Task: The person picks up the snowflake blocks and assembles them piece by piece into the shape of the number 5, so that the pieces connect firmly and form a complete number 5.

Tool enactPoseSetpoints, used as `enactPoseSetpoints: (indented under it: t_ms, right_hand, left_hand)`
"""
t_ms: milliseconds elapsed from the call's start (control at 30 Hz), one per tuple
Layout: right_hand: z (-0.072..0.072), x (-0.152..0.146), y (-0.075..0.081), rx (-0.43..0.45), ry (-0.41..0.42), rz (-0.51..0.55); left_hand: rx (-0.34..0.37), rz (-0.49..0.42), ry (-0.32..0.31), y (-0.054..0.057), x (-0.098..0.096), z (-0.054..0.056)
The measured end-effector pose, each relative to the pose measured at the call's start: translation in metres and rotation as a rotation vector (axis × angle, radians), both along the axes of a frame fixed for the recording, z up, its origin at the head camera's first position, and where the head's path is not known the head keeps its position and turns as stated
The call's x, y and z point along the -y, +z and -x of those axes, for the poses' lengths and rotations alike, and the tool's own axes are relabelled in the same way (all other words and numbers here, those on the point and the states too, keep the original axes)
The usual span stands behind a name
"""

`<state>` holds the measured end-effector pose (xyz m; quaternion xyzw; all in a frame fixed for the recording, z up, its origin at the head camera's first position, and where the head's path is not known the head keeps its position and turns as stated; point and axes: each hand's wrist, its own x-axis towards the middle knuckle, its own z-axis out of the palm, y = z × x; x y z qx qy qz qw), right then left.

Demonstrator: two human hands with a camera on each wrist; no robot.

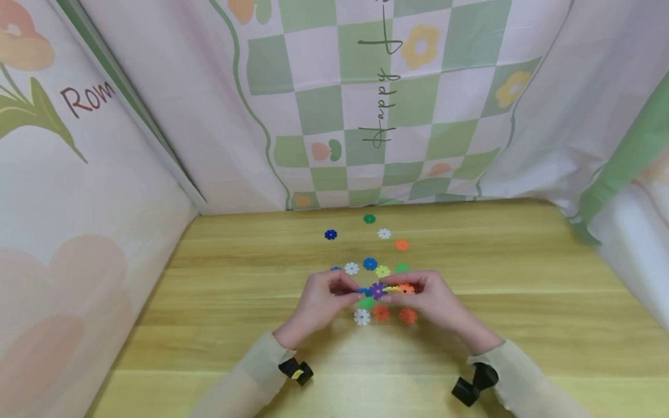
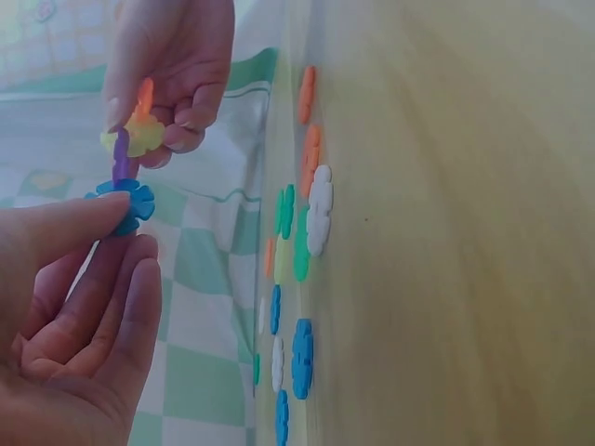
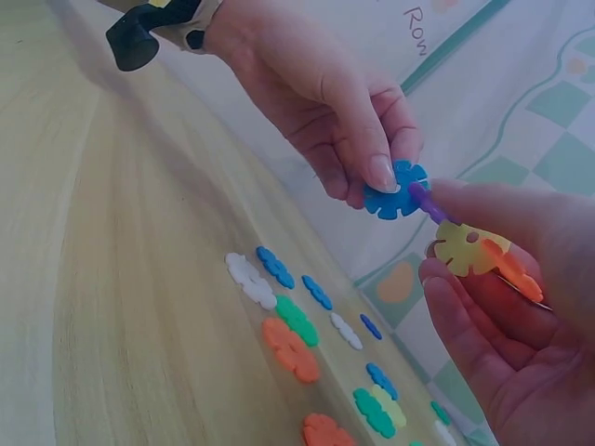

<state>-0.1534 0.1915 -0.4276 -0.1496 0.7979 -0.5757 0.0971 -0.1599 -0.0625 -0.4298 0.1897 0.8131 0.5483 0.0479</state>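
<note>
Pale sleeves (image 1: 240, 374) are seen nearest the head camera, with a black wrist camera (image 1: 467, 390) worn at each cuff. Beyond them, a chain of notched discs (image 1: 374, 290) is held up between two hands, clear of the wooden table (image 1: 340, 377). By the left hand (image 1: 326, 293), the blue disc (image 2: 138, 208) is pinched between thumb and fingers; by the right hand (image 1: 431, 296), the yellow disc (image 3: 460, 251) is gripped close to its joint, the thumb being laid beside the purple disc (image 2: 120, 153). The purple disc is slotted edge-on between blue and yellow, and an orange disc (image 3: 516, 271) is joined to the yellow one. Each piece is judged to be light, thin, stiff plastic, rather smooth and unlikely to be broken; the joints are probably kept by friction alone and may be twisted loose. Hold is best taken on the flat faces beside a joint, the free slots being left uncovered. Among the loose pieces, a white disc (image 1: 362, 317) is found near, a dark blue disc (image 1: 331, 234) and a green disc (image 1: 369, 219) farther off, and a checked curtain (image 1: 366, 104) is hung behind.
</note>
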Motion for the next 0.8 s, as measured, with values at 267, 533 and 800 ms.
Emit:
enactPoseSetpoints:
  t_ms: [267, 533, 800]
  right_hand:
    - [0.0009, -0.0003, -0.0003, 0.010, 0.004, -0.013]
    - [0.0022, 0.0017, 0.0008, -0.021, 0.026, -0.023]
    - [0.0032, -0.0006, 0.0039, -0.033, 0.036, -0.024]
  left_hand:
    - [-0.019, -0.014, -0.009, 0.0038, -0.0012, -0.0015]
    - [-0.079, -0.017, -0.027, 0.0056, 0.0013, -0.0025]
    - [-0.076, -0.029, -0.048, 0.0095, 0.0014, -0.0026]
